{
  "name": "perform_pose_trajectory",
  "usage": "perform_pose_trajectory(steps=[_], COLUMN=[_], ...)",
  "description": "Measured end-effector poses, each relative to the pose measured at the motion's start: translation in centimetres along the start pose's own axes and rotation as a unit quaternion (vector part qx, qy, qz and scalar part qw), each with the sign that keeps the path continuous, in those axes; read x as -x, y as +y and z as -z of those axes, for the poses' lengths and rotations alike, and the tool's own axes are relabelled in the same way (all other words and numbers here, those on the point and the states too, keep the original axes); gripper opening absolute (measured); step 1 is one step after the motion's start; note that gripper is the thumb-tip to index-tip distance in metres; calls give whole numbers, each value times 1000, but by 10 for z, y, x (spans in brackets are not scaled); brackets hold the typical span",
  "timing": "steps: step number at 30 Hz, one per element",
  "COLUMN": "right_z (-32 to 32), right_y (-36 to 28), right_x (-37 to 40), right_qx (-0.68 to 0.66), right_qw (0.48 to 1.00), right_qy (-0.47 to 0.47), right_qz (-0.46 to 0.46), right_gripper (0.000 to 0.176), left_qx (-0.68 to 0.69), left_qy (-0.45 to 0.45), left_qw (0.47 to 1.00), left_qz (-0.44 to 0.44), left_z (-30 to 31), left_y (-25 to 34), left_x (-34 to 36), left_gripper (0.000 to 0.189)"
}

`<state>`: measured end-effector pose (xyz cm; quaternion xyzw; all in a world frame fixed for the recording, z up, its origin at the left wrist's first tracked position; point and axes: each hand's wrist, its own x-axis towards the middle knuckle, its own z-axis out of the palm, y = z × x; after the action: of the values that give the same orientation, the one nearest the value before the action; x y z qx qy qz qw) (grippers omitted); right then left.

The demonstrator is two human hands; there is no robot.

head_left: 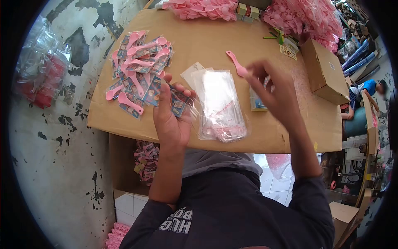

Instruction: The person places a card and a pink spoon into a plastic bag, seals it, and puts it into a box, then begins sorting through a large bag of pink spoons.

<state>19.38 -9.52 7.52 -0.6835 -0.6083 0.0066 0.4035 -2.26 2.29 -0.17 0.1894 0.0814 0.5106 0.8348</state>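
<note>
My left hand (172, 110) is closed around a blue printed card (178, 107) in a clear plastic sleeve, its thumb pointing up. At the fingertips of my right hand (269, 89), which is slightly blurred, is a pink spoon (235, 63); they grip its bowl end and the handle points away to the upper left. Between my hands lies a stack of clear plastic sleeves (217, 99). To the left of my left hand is a pile of packed pink spoons (139, 62) with blue cards. Under my right hand, a stack of cards (258, 103) is partly hidden.
Heaps of pink spoons (203, 9) line the table's far edge. A cardboard box (325, 72) stands on the right, near a green tool (282, 38). Plastic bags (43, 62) hang on the left wall. Another person (367, 91) is at far right.
</note>
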Motion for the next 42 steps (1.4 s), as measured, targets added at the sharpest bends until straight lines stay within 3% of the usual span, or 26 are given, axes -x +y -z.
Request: perform_pose_trajectory(steps=[2,5,7,11,14,16,18,20,23,25,26,28,33,38,42], right_z=[-5,-42,-66,-86,-76,-50,-23,8,15,12,7,-6,-45,-59,-61], right_y=[21,75,97,115,116,94,55,11,6,-4,-6,-6,-3,-11,-23], right_x=[-35,-70,-83,-100,-100,-95,-77,-51,-6,26,39,61,83,79,72], right_qx=[52,146,277,281,273,189,31,46,-66,-277,-278,-366,-411,-468,-509], right_qw=[995,985,956,949,954,978,998,998,995,946,946,895,851,828,812], right_qy=[-71,-90,-97,-144,-118,-31,14,35,70,126,124,176,199,147,84], right_qz=[-46,-33,16,17,40,87,44,-7,1,-108,-111,-185,-260,-270,-273], right_gripper=[25,32,34,34,32,29,23,19,20,18,18,14,15,17,18], left_qx=[10,-10,-29,-55,-53,-39,-36,-35,-6,12,10,22,11,0,-5], left_qy=[-4,-44,-46,-54,-51,-36,-31,-25,-38,-42,-38,-36,-43,-69,-36], left_qw=[1000,999,998,996,995,994,993,992,990,988,988,989,993,993,998], left_qz=[1,0,-14,-52,-73,-94,-105,-116,-132,-149,-147,-140,-111,-98,-51], left_z=[-3,-11,-16,-13,-6,-1,4,8,11,11,11,10,1,-3,-6], left_y=[-5,-16,-17,-13,-8,-6,-6,-5,-7,-9,-10,-13,-22,-31,-46], left_x=[5,13,18,19,13,8,1,-7,-20,-24,-26,-29,-26,-20,-6], left_gripper=[34,36,38,39,39,39,38,38,38,39,39,45,43,42,52])
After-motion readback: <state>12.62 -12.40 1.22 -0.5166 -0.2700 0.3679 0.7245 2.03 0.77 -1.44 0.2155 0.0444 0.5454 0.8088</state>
